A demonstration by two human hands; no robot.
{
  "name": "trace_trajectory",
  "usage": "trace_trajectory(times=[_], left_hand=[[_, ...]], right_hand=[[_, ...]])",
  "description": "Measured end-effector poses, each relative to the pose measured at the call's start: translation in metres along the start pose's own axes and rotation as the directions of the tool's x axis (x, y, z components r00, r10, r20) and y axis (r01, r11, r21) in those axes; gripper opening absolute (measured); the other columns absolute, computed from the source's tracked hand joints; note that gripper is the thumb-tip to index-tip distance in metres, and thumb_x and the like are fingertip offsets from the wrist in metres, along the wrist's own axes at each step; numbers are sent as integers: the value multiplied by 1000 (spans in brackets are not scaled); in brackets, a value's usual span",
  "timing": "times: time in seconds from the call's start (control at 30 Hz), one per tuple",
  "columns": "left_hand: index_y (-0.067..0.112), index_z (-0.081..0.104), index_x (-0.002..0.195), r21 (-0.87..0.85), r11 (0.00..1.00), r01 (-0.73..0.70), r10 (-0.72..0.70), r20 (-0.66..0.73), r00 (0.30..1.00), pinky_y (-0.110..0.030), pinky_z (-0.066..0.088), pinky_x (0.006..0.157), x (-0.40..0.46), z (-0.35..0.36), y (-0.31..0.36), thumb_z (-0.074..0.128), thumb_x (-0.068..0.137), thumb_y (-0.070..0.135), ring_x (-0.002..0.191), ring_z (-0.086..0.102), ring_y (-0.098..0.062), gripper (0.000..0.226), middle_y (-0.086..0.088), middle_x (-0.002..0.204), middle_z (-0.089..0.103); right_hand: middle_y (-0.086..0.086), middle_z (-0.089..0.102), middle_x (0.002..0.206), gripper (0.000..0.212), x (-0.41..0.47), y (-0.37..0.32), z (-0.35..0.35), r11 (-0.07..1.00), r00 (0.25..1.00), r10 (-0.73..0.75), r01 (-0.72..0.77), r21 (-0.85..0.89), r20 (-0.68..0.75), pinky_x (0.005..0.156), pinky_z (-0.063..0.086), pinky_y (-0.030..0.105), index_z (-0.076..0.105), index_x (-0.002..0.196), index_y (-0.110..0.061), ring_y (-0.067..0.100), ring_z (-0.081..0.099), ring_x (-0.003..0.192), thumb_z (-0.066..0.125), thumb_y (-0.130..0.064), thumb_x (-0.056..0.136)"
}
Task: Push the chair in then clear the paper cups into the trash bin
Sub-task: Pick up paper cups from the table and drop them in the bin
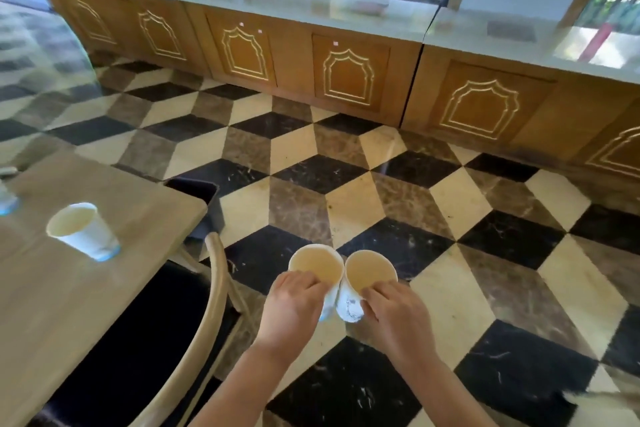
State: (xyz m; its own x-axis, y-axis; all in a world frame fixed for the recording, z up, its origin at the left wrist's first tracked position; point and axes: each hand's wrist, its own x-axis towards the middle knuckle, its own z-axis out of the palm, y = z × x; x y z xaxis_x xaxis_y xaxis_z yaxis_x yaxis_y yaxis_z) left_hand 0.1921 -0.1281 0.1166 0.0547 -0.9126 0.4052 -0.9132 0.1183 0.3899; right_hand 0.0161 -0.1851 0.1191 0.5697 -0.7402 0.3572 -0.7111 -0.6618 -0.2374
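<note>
1. Left hand (294, 305) grips one paper cup (317, 269); right hand (398, 314) grips another (369, 270) (rims touching).
2. Third cup (83, 230) stands on the table (104, 295).
3. Best carried upright to the dark trash bin (202, 196) beside the chair (204, 308).

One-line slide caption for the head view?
Left hand and right hand each hold a paper cup; third cup on table.
</note>
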Motion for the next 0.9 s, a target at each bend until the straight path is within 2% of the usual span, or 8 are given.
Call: trace_trajectory(times=[0.23, 0.4, 0.63, 0.8, 0.9], left_hand=[[13, 51, 55, 85, 986, 143, -141, -31, 990, -23, 36, 53, 75, 27, -47, 73, 53, -11, 45, 42, -17, 32, 0, 50, 46], [15, 54, 54, 140, 942, 306, -302, -49, 952, -28, 46, 55, 144, 49, -75, 76, 47, -9, 48, 48, -19, 34, 1, 52, 50], [16, 66, 69, 163, 822, 545, -540, -82, 838, -35, 54, 67, 217, 61, -112, 81, 52, -4, 63, 61, -21, 30, 2, 67, 64], [16, 65, 66, 199, 723, 662, -645, -147, 749, -38, 56, 66, 242, 55, -158, 85, 45, -4, 64, 63, -21, 35, 1, 67, 65], [18, 69, 70, 234, 670, 704, -688, -161, 708, -38, 56, 70, 255, 53, -195, 89, 44, 4, 70, 66, -19, 36, 3, 74, 69]], right_hand=[[-1, 59, 57, 25, 109, 43, 55, 988, 989, -131, 124, 92, 70, 49, 39, 24, 64, 59, -13, 19, 53, 51, 84, -2, 49], [-4, 54, 57, 25, 210, 86, 86, 952, 957, -265, 239, 194, 122, 49, 30, 25, 58, 57, -16, 17, 50, 53, 80, -5, 58], [-2, 58, 60, 18, 339, 105, 126, 867, 837, -481, 411, 280, 260, 41, 40, 29, 64, 61, -14, 18, 51, 53, 79, -4, 58], [-3, 53, 57, 23, 399, 84, 168, 788, 757, -599, 501, 359, 259, 42, 41, 30, 59, 57, -15, 17, 48, 52, 79, -6, 62], [-3, 55, 59, 19, 434, 65, 193, 743, 720, -650, 532, 407, 245, 44, 43, 29, 61, 61, -15, 15, 51, 52, 77, -11, 70]])
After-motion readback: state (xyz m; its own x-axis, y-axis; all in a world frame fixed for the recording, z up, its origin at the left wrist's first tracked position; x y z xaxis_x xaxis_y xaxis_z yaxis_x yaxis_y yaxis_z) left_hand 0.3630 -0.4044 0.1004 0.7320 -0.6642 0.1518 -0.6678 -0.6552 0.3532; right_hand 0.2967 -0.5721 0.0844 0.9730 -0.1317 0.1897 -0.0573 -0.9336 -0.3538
